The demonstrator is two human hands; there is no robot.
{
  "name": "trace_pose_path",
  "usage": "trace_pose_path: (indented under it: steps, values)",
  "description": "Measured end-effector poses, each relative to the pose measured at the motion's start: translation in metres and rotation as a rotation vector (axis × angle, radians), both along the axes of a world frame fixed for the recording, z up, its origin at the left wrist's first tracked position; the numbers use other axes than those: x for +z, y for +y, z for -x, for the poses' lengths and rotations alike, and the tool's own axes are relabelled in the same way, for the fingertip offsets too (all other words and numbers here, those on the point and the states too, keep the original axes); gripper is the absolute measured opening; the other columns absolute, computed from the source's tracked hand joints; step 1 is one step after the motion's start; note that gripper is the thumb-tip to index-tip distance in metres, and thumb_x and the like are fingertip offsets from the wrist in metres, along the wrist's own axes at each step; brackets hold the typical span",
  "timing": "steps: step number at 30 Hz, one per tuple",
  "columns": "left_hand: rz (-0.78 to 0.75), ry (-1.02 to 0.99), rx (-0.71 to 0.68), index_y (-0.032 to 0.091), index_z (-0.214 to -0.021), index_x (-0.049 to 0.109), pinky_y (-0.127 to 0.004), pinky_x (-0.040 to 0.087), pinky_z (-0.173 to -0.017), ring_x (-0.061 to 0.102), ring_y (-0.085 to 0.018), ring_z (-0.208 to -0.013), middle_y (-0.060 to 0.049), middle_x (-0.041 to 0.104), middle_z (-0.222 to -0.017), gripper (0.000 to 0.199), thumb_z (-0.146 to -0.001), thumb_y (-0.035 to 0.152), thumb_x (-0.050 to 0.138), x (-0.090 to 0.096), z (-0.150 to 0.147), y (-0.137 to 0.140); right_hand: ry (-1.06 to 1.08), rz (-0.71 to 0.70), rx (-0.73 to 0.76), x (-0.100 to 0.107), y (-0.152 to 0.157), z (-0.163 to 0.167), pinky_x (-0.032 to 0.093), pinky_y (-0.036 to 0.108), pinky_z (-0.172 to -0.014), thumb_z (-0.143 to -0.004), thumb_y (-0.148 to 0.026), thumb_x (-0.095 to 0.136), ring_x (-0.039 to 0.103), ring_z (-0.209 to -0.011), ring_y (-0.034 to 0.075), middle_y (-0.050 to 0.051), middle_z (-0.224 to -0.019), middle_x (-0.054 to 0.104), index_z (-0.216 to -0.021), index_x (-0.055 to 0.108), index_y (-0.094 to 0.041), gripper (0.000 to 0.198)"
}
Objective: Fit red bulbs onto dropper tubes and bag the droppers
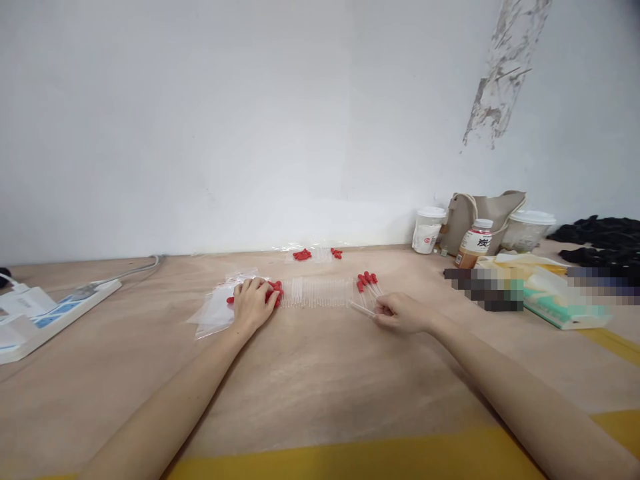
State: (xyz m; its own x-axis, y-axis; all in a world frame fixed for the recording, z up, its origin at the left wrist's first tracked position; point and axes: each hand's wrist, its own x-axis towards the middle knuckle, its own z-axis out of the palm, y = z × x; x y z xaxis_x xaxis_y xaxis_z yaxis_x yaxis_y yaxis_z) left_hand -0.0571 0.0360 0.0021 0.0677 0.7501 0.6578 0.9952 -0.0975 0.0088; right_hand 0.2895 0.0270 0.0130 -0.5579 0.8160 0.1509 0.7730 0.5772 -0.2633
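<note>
Red caps (275, 287) sit under the L hand (254, 303), arm stretched fwd, fingers bent — can't tell if it's gripping any — while the R hand (400, 312) pinches a clear tube (363, 309) nr the capped tubes (369, 280), row of bare tubes (320, 292) btwn hands. Wooden tabletop (300, 373) meets white wall (250, 133); cup (427, 233), bottle (475, 243) & bag (457, 223) crowd back R, power strip (65, 317) far L, plastic bags (215, 312) lying by the L hand.
</note>
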Motion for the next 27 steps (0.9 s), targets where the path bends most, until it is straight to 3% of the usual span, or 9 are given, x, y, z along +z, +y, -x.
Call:
trace_pose_path:
  steps: [7, 10, 13, 15, 21, 27]
  values:
    - [-0.063, -0.081, -0.081, 0.021, -0.08, 0.061, -0.038, 0.03, -0.083, 0.046, -0.024, -0.096, -0.005, 0.058, -0.096, 0.017, -0.082, 0.03, 0.047, 0.006, -0.006, -0.019, 0.031, 0.024, 0.113, -0.006, -0.014, 0.016, 0.028, 0.02, -0.051, -0.074, -0.022, 0.046, 0.045, -0.055, 0.01, 0.001, -0.064, 0.057, -0.068, 0.054, -0.016, 0.012]
    - [0.001, -0.153, -0.288, 0.021, -0.085, 0.06, -0.036, 0.034, -0.083, 0.048, -0.022, -0.093, -0.005, 0.058, -0.091, 0.018, -0.084, 0.03, 0.045, 0.004, -0.011, -0.04, 0.031, 0.028, 0.17, -0.01, -0.016, 0.025, 0.029, 0.021, -0.051, -0.075, -0.024, 0.047, 0.045, -0.055, 0.01, 0.0, -0.065, 0.057, -0.073, 0.055, -0.016, 0.011]
    - [0.202, -0.163, -0.58, 0.021, -0.091, 0.059, -0.031, 0.039, -0.078, 0.051, -0.018, -0.088, -0.005, 0.058, -0.09, 0.018, -0.084, 0.029, 0.045, 0.001, -0.018, -0.063, 0.044, -0.028, 0.224, -0.013, -0.019, 0.035, 0.03, 0.021, -0.054, -0.076, -0.027, 0.048, 0.046, -0.06, 0.01, 0.001, -0.069, 0.058, -0.074, 0.054, -0.017, 0.012]
    - [0.314, -0.193, -0.661, 0.021, -0.09, 0.059, -0.028, 0.041, -0.072, 0.052, -0.016, -0.081, -0.003, 0.058, -0.086, 0.017, -0.084, 0.026, 0.044, -0.002, -0.023, -0.073, 0.059, -0.063, 0.242, -0.013, -0.021, 0.041, 0.031, 0.022, -0.056, -0.077, -0.026, 0.047, 0.046, -0.063, 0.011, 0.002, -0.073, 0.058, -0.075, 0.054, -0.017, 0.011]
    - [0.372, -0.302, -0.624, 0.018, -0.095, 0.057, -0.028, 0.042, -0.067, 0.053, -0.016, -0.075, -0.005, 0.057, -0.086, 0.022, -0.075, 0.028, 0.056, -0.007, -0.036, -0.069, 0.141, -0.049, 0.154, -0.012, -0.018, 0.035, 0.031, 0.021, -0.056, -0.074, -0.031, 0.052, 0.046, -0.062, 0.011, 0.001, -0.071, 0.056, -0.078, 0.053, -0.017, 0.014]
    - [0.379, -0.337, -0.525, 0.018, -0.072, 0.06, -0.027, 0.042, -0.062, 0.052, -0.015, -0.068, -0.003, 0.056, -0.075, 0.015, -0.077, 0.03, 0.054, -0.013, -0.047, -0.056, 0.194, -0.075, -0.051, -0.016, 0.002, 0.008, 0.029, 0.021, -0.052, -0.072, -0.038, 0.055, 0.044, -0.055, 0.01, -0.002, -0.06, 0.052, -0.07, 0.053, -0.017, 0.021]
